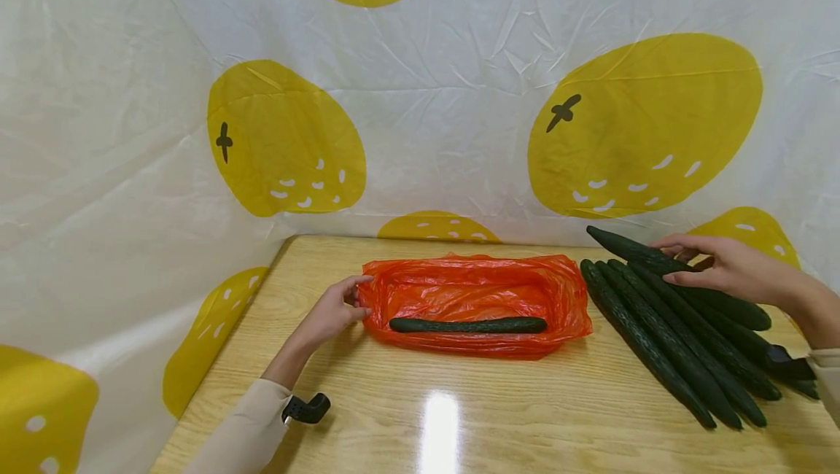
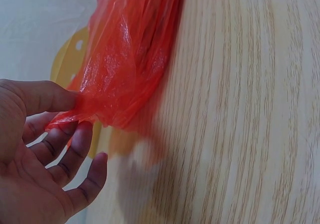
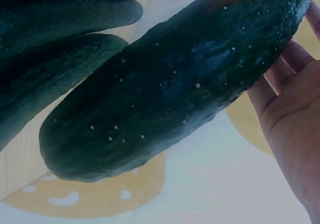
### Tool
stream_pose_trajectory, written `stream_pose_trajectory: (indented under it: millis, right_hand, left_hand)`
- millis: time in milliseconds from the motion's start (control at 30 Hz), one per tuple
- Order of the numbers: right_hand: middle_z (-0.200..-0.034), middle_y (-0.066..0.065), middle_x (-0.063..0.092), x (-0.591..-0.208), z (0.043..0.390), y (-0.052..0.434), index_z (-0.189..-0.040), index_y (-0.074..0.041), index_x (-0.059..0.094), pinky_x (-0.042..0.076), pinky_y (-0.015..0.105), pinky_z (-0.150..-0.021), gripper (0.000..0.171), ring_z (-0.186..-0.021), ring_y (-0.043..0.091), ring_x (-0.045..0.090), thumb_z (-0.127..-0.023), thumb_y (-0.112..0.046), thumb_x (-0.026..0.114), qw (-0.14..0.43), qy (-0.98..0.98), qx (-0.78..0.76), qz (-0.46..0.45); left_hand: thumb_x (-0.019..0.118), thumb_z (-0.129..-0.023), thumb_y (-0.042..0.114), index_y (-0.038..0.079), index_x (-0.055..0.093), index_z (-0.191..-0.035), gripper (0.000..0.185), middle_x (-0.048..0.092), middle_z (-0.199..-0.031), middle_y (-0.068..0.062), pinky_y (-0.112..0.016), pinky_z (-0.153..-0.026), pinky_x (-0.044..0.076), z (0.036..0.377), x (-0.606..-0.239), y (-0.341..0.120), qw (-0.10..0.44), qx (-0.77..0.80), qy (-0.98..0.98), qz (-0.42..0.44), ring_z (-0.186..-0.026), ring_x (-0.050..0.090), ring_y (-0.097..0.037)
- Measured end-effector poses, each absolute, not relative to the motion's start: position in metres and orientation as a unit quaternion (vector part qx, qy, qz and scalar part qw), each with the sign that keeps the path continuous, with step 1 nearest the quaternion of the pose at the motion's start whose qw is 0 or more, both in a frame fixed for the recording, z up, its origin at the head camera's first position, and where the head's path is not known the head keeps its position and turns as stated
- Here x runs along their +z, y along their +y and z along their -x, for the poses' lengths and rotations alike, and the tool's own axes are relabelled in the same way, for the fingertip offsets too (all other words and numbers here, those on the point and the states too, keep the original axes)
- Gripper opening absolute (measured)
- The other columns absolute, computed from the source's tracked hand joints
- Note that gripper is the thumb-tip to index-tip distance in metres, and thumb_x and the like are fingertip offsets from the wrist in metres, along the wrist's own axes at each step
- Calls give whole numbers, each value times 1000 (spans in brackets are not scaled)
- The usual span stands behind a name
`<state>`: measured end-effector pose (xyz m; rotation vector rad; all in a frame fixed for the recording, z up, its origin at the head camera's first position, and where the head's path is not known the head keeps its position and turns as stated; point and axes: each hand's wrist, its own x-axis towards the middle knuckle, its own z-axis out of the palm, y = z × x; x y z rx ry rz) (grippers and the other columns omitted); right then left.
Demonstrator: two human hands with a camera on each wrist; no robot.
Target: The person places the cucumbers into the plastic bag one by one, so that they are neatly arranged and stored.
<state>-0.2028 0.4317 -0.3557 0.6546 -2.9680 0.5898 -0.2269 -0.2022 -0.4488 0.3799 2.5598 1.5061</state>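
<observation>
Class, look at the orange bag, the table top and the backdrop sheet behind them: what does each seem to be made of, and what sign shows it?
The orange bag looks like thin plastic film: translucent, glossy, crinkled where the left hand pinches it. The table top seems wood or wood-look laminate: straight grain lines, a shiny glare patch. The backdrop sheet appears to be thin plastic, creased and faintly glossy.

Wooden table (image 1: 459,416), lemon-print plastic sheet (image 1: 420,95) behind, possibly tacked to a wall

Orange bag (image 1: 479,292) — dark green cucumbers (image 1: 669,328) — white backdrop (image 1: 459,95) patterned with yellow lemons.
</observation>
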Motion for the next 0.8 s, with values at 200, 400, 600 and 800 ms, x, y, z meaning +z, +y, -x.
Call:
stream_pose_trajectory:
  millis: [200, 400, 600, 800]
  right_hand:
    - [-122, -4, 64, -353, 204, 424, -139, -17, 60, 53, 28, -72, 51, -99, -8, 56, -91, -18, 77, 33, -952, 192, -234]
    - [-118, -14, 64, -346, 204, 411, -139, -20, 60, 51, 27, -72, 50, -101, -8, 56, -91, -22, 77, 29, -949, 202, -241]
    - [-124, -13, 63, -341, 206, 400, -138, -20, 61, 52, 26, -75, 51, -103, -5, 58, -90, -18, 78, 23, -940, 214, -267]
    - [-124, -13, 65, -336, 208, 386, -136, -21, 62, 51, 23, -77, 53, -102, -1, 61, -87, -16, 80, 24, -923, 224, -311]
  left_hand:
    - [69, -85, -9, -5, 48, -146, 64, 56, -99, -25, -24, -63, 44, 228, -447, -201, 84, 500, 852, -129, -90, 53, -28]
    - [70, -85, -8, -4, 49, -145, 64, 56, -98, -23, -24, -63, 44, 227, -444, -199, 82, 500, 852, -132, -89, 52, -27]
    - [72, -85, -5, 3, 54, -144, 62, 57, -96, -16, -25, -65, 46, 227, -447, -201, 73, 502, 852, -131, -89, 54, -24]
    - [70, -85, -8, -3, 51, -144, 62, 57, -98, -22, -25, -65, 46, 220, -436, -198, 78, 501, 852, -133, -90, 54, -27]
